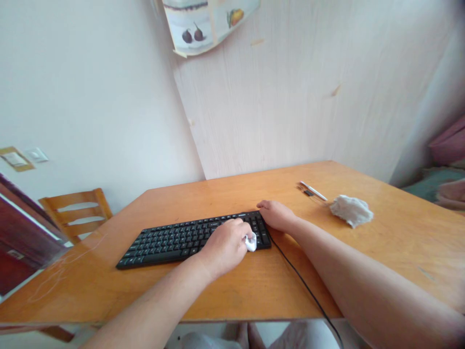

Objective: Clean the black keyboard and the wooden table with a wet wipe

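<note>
A: Where was the keyboard?

B: On the wooden surface, black, lying flat and slightly askew, with its left end nearer the front edge than its right.

A: And the left hand?

B: Over the keyboard's right part, hiding some keys. It was closed around a crumpled white wad, which poked out past the fingers above the number keys, close to the near edge.

A: What about the right hand?

B: It lay at the far right corner, touching the keyboard there. I couldn't tell whether it gripped that corner or just rested against it.

A: Anything attached?

B: A black cable ran from the right end, passed beside the right forearm and dropped over the front edge.

A: What else was on the surface?

B: Right of the right hand, a fluffy whitish bundle. Just beyond it, a white pen beside a small dark piece, too small to make out. Pale squiggly lines showed at the left.

A: Farther out?

B: A wooden chair stood past the left end. Behind, a pale panel bore a poster of painted fruit, and fabrics were heaped at the far right.
</note>
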A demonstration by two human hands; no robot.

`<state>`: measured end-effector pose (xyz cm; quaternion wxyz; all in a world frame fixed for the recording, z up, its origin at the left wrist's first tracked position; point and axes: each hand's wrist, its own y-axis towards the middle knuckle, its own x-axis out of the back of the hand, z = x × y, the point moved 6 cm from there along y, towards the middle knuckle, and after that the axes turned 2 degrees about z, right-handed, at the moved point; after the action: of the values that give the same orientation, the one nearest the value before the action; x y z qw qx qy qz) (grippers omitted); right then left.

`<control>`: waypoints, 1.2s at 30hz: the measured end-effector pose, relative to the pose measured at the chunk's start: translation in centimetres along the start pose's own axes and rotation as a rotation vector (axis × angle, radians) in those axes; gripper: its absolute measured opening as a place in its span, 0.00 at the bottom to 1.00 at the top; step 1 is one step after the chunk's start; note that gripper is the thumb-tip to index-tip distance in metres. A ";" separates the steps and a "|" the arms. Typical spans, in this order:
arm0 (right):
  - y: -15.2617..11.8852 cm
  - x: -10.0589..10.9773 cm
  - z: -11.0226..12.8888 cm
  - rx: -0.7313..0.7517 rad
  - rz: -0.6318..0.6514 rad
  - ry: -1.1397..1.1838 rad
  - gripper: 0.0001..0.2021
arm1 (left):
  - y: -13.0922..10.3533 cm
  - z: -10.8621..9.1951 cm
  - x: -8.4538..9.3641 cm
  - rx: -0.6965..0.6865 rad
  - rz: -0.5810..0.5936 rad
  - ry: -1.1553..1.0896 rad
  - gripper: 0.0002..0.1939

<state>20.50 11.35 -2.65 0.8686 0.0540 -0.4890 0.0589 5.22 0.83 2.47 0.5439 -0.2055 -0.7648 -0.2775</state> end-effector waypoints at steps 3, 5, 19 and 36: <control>0.1 -0.1 0.0 0.010 -0.002 -0.002 0.20 | -1.0 -0.4 0.3 -0.032 0.029 -0.065 0.11; 0.2 -0.1 0.0 0.012 -0.004 -0.004 0.20 | -0.9 0.1 1.1 -0.020 0.006 -0.109 0.08; 0.2 -0.2 -0.3 0.015 -0.009 -0.008 0.20 | 4.2 4.9 0.7 0.146 -0.052 0.110 0.08; 0.1 -0.1 0.0 0.023 -0.021 -0.014 0.19 | -2.8 -2.1 0.5 -0.104 -0.128 0.037 0.13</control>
<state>20.45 11.41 -2.78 0.8651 0.0698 -0.4938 0.0549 4.86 -2.64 2.96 0.5275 -0.1792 -0.7508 -0.3549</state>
